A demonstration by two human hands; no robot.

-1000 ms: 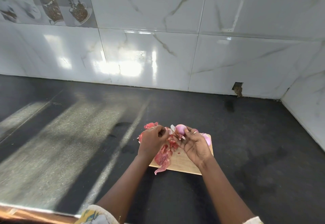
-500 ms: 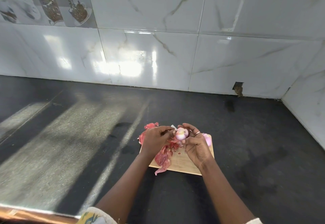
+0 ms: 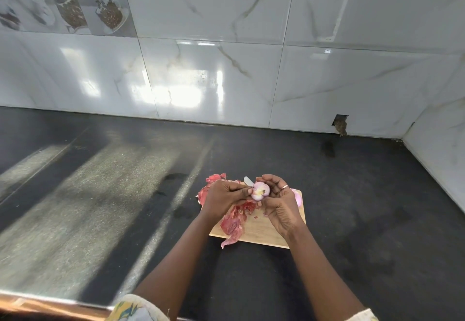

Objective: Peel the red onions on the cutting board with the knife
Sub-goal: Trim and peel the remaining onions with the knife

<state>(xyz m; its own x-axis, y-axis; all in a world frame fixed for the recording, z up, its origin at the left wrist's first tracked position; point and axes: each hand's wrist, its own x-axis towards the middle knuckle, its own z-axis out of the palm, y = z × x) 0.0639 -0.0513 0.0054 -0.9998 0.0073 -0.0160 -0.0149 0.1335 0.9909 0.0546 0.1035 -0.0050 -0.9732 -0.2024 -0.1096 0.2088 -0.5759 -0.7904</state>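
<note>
Wooden cutting board [image 3: 261, 236] is lying on the dark counter [image 3: 352, 194], and red skins [image 3: 232, 222] are piling over its left half and spilling past its edges. Above the board, the left hand [image 3: 222, 196] is gripping the knife [image 3: 248, 181] with curled fingers. The handle is hidden and only the pale blade tip is poking out behind the onion [image 3: 261, 191]. Left thumb is pressing on the onion's side. The right hand [image 3: 279, 207] is cupping the onion with fingers wrapped round it, a ring [image 3: 284, 186] showing on one finger. The onion is being held off the board between both hands, mostly pale pink, with its trimmed end facing the camera.

It is looking nearly bare, so probably this is final clean-up of leftover skin. To do it well:
- catch any thin edge between thumb and blade, and pull rather than cut
- turn the onion in the right hand, not the knife
- keep the blade pointing away from the right fingers; the flesh is likely slick
- drop scraps onto the pile

A second onion [image 3: 297, 196], peeled, is sitting at the board's far right corner, partly hidden behind the right hand. Beyond, a tiled wall [image 3: 226, 68] is gleaming, with a small hole [image 3: 341, 124] low down.
</note>
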